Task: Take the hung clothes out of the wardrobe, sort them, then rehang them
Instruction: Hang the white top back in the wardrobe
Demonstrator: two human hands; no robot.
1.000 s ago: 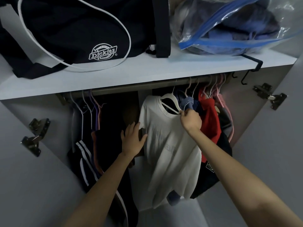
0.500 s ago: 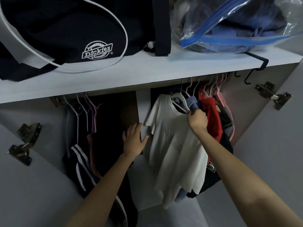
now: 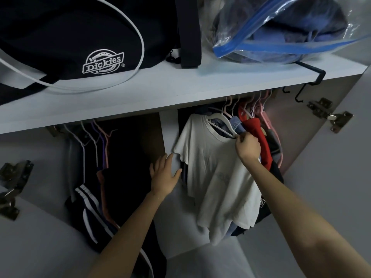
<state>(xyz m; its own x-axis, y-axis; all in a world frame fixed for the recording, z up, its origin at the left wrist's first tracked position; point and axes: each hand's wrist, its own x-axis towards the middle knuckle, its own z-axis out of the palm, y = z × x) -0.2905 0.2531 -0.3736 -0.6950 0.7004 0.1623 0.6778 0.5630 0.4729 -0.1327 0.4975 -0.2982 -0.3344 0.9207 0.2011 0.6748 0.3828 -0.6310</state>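
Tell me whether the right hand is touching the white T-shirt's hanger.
Touching. In the head view the right hand is closed with its fingertips pinched on the white hanger at the collar of the white T-shirt, no gap showing.

I count two bare hands in my view, the left hand (image 3: 163, 175) and the right hand (image 3: 248, 146), and two metal door hinges on the left door (image 3: 12, 187) against one on the right door (image 3: 329, 115). On the white top shelf (image 3: 180, 85) sit one black canvas bag with a white logo (image 3: 80, 37) and one clear plastic zip bag with a blue seal strip (image 3: 281, 27). I see one white short-sleeved T-shirt (image 3: 212, 169) on one white plastic hanger (image 3: 218, 125), one red garment (image 3: 255, 129) and one black garment with white stripes (image 3: 88, 207); the bunched hanger hooks are too crowded to count.
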